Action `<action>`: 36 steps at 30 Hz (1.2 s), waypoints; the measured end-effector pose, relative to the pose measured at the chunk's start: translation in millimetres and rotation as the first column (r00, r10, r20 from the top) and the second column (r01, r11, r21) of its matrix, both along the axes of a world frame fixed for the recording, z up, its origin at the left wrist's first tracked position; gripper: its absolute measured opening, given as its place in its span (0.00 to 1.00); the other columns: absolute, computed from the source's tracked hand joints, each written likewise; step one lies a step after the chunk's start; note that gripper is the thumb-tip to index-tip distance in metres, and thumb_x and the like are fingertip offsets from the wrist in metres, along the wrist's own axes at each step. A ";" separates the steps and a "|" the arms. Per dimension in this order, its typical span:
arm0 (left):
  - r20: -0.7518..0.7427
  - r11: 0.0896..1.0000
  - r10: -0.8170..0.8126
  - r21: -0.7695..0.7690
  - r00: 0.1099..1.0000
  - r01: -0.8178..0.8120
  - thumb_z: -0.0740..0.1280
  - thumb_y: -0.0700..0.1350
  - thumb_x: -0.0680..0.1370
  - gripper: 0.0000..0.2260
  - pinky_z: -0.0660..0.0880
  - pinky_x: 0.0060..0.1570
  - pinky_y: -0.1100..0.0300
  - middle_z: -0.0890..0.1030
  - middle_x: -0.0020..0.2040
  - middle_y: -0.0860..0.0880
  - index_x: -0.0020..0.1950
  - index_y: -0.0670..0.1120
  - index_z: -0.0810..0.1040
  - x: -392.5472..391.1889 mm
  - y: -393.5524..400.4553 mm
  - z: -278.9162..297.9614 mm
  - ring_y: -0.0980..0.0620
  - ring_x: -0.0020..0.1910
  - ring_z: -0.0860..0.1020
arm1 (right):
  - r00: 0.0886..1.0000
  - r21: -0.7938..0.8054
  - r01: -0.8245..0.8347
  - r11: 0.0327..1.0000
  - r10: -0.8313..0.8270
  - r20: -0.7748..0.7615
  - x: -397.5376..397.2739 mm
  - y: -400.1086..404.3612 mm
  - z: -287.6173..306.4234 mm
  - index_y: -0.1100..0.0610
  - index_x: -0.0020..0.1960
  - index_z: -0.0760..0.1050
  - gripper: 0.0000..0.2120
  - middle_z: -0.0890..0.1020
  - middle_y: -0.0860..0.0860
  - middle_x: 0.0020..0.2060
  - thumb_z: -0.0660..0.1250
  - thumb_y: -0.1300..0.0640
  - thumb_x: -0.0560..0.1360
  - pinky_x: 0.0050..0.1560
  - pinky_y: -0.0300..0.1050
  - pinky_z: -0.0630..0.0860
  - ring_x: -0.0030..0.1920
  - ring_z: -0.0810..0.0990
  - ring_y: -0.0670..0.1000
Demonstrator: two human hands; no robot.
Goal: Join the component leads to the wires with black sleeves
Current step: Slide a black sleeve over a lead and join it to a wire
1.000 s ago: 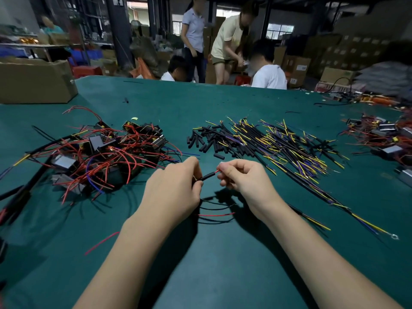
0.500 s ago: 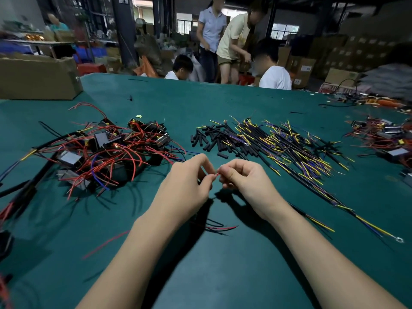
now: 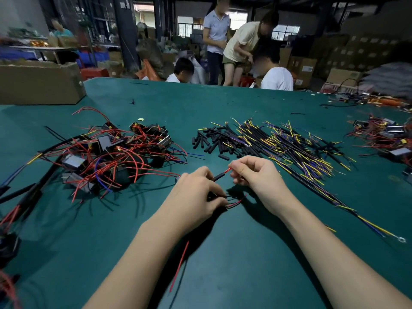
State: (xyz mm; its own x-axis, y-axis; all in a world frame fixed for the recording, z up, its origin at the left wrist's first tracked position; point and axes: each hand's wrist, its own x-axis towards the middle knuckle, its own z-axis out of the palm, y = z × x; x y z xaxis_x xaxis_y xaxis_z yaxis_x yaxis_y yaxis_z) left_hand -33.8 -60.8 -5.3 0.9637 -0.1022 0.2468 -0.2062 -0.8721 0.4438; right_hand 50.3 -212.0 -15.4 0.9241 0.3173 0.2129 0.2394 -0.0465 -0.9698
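Left hand point(image 3: 196, 192) grips a black sleeve point(image 3: 219, 176) and wires; right hand point(image 3: 256, 175), just beside it, pinches the red lead point(image 3: 227, 170) entering the sleeve.

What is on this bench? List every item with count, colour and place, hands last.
table: one, green, under everything.
component pile: one heap, black parts with red leads, left.
loose sleeves: many, black, centre.
wire bundle: many, yellow, purple and black, right of centre.
second component pile: one, red and black, far right.
cardboard box: one, brown, far left.
held sleeve: one, black, between the hands.
red lead: one, leaving the sleeve.
left hand: grips sleeve.
right hand: pinches lead.
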 end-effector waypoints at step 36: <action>0.434 0.902 0.403 -0.339 0.806 -0.268 0.71 0.44 0.75 0.03 0.72 0.49 0.49 0.73 0.55 0.44 0.46 0.46 0.83 13.6 10.4 -15.9 0.41 0.48 0.75 | 0.955 -0.334 0.283 0.899 -0.296 0.012 33.6 14.7 20.8 0.58 0.35 0.67 0.09 0.70 0.55 0.30 0.63 0.59 0.73 0.37 0.44 0.66 0.32 0.66 0.53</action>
